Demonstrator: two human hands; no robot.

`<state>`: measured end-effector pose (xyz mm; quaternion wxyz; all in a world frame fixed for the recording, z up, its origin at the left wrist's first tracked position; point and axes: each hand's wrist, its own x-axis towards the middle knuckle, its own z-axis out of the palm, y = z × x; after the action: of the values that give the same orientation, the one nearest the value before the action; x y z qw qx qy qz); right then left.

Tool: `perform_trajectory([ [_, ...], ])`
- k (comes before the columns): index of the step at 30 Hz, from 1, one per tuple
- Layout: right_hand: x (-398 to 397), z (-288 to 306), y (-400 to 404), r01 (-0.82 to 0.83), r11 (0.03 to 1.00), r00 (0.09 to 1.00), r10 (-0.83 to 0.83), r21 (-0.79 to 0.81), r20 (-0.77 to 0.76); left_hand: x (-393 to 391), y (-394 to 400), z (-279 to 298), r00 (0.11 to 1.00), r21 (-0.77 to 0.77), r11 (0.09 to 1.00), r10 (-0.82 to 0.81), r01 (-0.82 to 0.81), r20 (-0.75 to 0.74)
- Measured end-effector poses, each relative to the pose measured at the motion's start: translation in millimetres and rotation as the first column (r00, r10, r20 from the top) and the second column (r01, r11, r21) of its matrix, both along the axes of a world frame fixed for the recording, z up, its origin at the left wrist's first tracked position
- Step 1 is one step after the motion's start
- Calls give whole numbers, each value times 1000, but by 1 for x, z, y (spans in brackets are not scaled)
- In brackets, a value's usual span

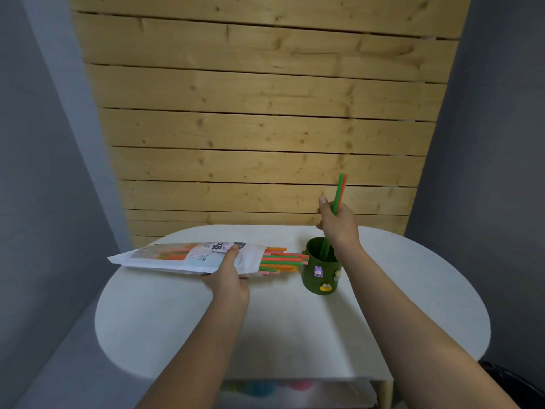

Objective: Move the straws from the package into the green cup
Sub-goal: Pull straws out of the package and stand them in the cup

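A white straw package [177, 256] lies on its side on the round white table [295, 320], open end toward the right. Several green, orange and pink straws [280, 259] stick out of it, their tips close to the green cup [320, 276]. My left hand [228, 276] grips the package near its open end. The green cup stands upright with small cartoon stickers on its side. My right hand [337, 225] is above the cup and holds a green and an orange straw [339, 193] nearly upright, their lower ends inside the cup.
A wall of pale wooden planks [265, 113] rises behind the table. Grey walls stand on both sides. Under the table's front edge, blurred coloured objects [265, 388] lie on a lower shelf. A dark object [513, 379] is at the bottom right.
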<state>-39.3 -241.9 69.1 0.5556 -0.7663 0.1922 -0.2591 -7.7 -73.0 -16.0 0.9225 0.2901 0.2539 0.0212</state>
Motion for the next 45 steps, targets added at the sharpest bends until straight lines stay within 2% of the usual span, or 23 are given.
perform_trajectory([
  [5,-2,3,-4,32,998,998,-29,-46,56,-2,-2,4,1000,7,1000,13,-13,3],
  [9,-21,10,-4,42,997,984,-31,-58,175,-1,-2,3,1000,2,1000,-1,1,11],
  [14,-53,32,2,4,993,934,37,-116,355,0,-2,4,996,-16,998,-55,56,69],
  [17,-72,44,7,-15,976,905,106,-217,412,-5,-1,10,989,-12,997,-75,77,127],
  [23,-96,47,28,38,864,870,219,-503,442,-9,9,15,988,-33,996,-73,78,134],
  [27,-94,34,47,37,801,853,286,-598,436,-12,19,18,988,-24,997,-64,68,141],
  [30,-88,24,54,95,704,836,327,-704,440,-13,23,19,987,-15,998,-66,69,143],
  [36,-81,18,59,163,569,827,366,-806,427,-10,30,18,986,-12,997,-72,75,150],
  [41,-80,8,70,99,572,822,414,-814,390,-3,38,16,987,-45,997,-55,63,148],
  [43,-79,3,73,74,575,850,391,-815,353,-2,42,15,989,-49,998,-40,47,141],
  [45,-78,-2,76,-3,656,911,313,-755,269,-2,46,15,992,-45,998,-27,33,126],
])
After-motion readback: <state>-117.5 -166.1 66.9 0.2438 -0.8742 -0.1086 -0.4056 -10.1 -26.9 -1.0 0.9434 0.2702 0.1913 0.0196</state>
